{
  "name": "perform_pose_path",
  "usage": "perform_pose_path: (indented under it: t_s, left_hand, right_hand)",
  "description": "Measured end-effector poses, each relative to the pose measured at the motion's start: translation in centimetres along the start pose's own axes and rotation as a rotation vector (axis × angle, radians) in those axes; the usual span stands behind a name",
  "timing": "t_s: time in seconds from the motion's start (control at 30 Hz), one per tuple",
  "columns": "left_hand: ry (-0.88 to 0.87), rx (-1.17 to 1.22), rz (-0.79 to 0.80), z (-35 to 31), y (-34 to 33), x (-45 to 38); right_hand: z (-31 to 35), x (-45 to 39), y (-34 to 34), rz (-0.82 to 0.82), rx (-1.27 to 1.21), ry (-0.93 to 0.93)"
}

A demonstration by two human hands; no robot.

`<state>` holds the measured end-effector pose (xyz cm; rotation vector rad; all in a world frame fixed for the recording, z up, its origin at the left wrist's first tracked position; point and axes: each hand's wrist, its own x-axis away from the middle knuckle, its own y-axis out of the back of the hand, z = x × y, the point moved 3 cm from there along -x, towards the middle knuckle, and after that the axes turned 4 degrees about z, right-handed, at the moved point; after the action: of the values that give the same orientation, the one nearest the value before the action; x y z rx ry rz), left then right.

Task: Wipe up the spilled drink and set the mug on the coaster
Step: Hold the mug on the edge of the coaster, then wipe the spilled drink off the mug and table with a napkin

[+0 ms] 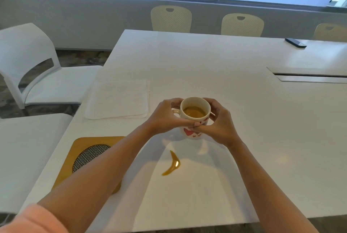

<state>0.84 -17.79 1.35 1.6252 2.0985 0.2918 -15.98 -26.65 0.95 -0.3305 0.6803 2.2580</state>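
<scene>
A white mug with red hearts, part full of amber drink, stands upright at the table's middle. My left hand and my right hand wrap around it from both sides, fingertips meeting in front. Whether it rests on the table or is just above it, I cannot tell. A curved amber spill lies on the white table just in front of the mug, between my forearms. A wooden coaster with a round mesh centre lies at the near left, partly under my left forearm. A folded white cloth lies left of the mug.
The white table has a recessed slot at the right and a dark phone far right. White chairs stand to the left, and cream chairs line the far side.
</scene>
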Motion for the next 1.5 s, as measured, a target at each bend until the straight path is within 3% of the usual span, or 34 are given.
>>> perform_pose_path:
  t_s: [0.8,1.13,1.3,1.5]
  left_hand:
    - [0.033,0.006,0.009,2.0,-1.4,-3.6]
    - [0.085,0.001,0.038,1.5,-0.7,-2.8]
    - [0.167,-0.081,-0.089,2.2,3.7,-1.0]
    - [0.260,-0.305,-0.318,4.9,10.1,2.2]
  right_hand:
    - [-2.7,-1.7,1.6,0.003,-0.012,-0.061]
    - [-2.9,-1.8,2.0,0.132,0.045,-0.117]
    - [-0.9,-2.4,3.0,0.038,0.055,-0.090]
    - [4.3,-4.7,1.1,-0.150,0.324,0.040]
